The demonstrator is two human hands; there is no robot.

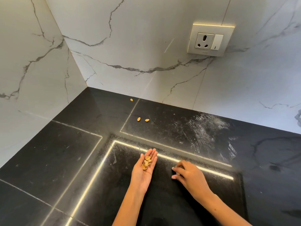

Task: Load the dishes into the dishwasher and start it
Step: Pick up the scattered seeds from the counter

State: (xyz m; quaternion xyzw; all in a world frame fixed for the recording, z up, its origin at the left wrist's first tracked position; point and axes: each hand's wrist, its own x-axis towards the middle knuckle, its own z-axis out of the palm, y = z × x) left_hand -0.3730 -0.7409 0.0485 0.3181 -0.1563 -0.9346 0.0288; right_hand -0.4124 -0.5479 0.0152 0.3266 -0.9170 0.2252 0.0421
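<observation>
No dishes or dishwasher in sight. Left hand (145, 167) lies flat, palm up, cupping tan pistachio shells (147, 162); right hand (187, 172) pinches at the glossy black stone desk (65, 152). Two loose tan shells (143, 119) lie far ahead, nearer the left.

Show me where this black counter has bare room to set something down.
Bare: the black stone counter left of the open left hand cupping tan nut shells, toward the marble wall. Three loose shells dot the back; a white powdery smear covers back right. The right hand occupies the middle.
</observation>
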